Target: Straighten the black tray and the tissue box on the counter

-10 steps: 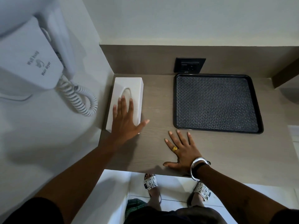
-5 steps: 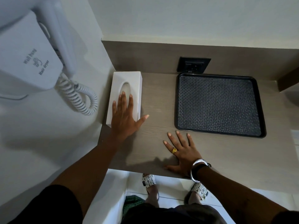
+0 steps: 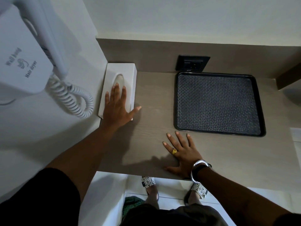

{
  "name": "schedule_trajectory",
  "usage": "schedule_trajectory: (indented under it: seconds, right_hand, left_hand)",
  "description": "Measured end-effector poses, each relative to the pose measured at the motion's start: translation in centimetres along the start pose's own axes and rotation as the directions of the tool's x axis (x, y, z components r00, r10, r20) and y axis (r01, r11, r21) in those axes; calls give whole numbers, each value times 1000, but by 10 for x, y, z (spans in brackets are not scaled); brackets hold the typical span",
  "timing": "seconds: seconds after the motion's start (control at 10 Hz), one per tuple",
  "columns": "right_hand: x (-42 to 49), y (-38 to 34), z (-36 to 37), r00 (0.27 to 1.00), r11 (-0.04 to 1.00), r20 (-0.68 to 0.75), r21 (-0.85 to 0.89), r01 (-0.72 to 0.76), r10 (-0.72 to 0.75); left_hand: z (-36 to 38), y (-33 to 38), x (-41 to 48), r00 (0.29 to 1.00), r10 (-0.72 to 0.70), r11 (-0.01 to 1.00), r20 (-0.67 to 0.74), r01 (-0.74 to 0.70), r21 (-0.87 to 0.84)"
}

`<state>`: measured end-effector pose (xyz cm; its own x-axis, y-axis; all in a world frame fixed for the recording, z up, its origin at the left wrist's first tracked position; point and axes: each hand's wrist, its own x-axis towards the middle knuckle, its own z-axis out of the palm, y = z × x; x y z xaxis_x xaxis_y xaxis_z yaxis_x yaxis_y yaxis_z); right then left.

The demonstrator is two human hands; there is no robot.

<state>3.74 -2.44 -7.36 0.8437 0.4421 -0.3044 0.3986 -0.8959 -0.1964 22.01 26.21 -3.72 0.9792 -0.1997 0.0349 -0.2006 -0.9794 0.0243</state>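
Note:
A white tissue box with an oval slot lies along the left wall, its far end close to the back panel. My left hand rests flat on its near half, fingers spread, thumb out over the counter. The black tray, textured inside, sits on the right part of the grey wooden counter, its far edge close to the back panel. My right hand lies flat on the counter just in front of the tray's near left corner, fingers apart, not touching it.
A white wall hair dryer with a coiled cord hangs on the left wall beside the box. A black socket plate sits on the back panel above the tray. The counter's front edge runs under my right wrist.
The tissue box has slid away from me under my left hand, toward the back panel along the left wall. The tray and my right hand stay in place.

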Motion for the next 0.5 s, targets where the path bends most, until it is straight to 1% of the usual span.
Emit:
schedule_trajectory:
  seconds: [0.1,0.3,0.4,0.5]
  right_hand:
    - [0,1,3,1000,1000,11,-18,-7,7]
    - [1,-1,7,999,999,39,-47,-12,14]
    - [2,1,-2,998,1000,60,-10,-13,14]
    - [-6,-4,-8,999,999,31,39,-20,19]
  left_hand:
    - [-3,-10,1,1000,19,999,12,-19,28]
    - [-4,-8,0,1000,9,999,21,-10,41]
    - [-12,-9,0,999,0,1000,43,-1,16]
    - [-16,1,-5,999,-50,999,1,50,-5]
